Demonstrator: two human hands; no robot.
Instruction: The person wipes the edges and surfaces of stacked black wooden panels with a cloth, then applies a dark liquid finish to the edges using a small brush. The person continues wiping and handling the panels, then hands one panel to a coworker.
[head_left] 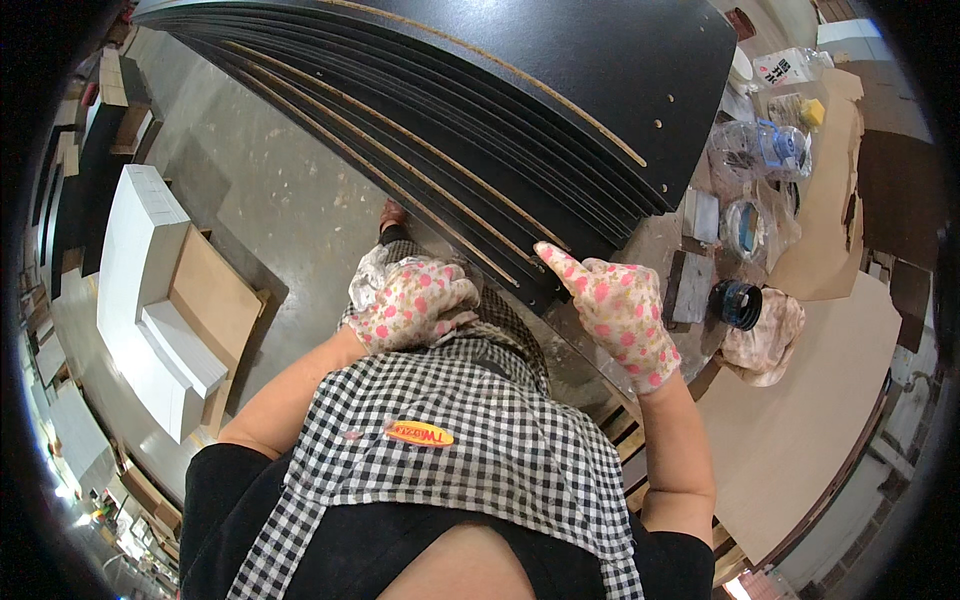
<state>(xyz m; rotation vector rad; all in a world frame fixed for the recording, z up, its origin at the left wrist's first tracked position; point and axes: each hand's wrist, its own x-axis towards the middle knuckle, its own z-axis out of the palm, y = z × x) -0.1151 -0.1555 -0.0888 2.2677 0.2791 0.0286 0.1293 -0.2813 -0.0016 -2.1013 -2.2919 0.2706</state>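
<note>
Both my hands wear pale gloves with a pink flower print. My left hand (415,303) is closed in front of my checked apron (440,410), gripping a crumpled white cloth (369,272). To its right, my right hand (620,315) stretches its index finger to the near corner of a stack of black panels (470,110). That fingertip rests at the edge of one of the lower panels; the other fingers are partly folded, and I see nothing in them. Several panel edges show a bare brown strip, and small holes dot the top panel near its right end.
Right of the stack lie a clear plastic bottle (785,148), a roll of tape (743,228), a black ring-shaped roll (738,304), a stained cloth (768,340) and torn cardboard (825,200). A pale board (800,430) sits at lower right. White panels (145,300) are stacked at left.
</note>
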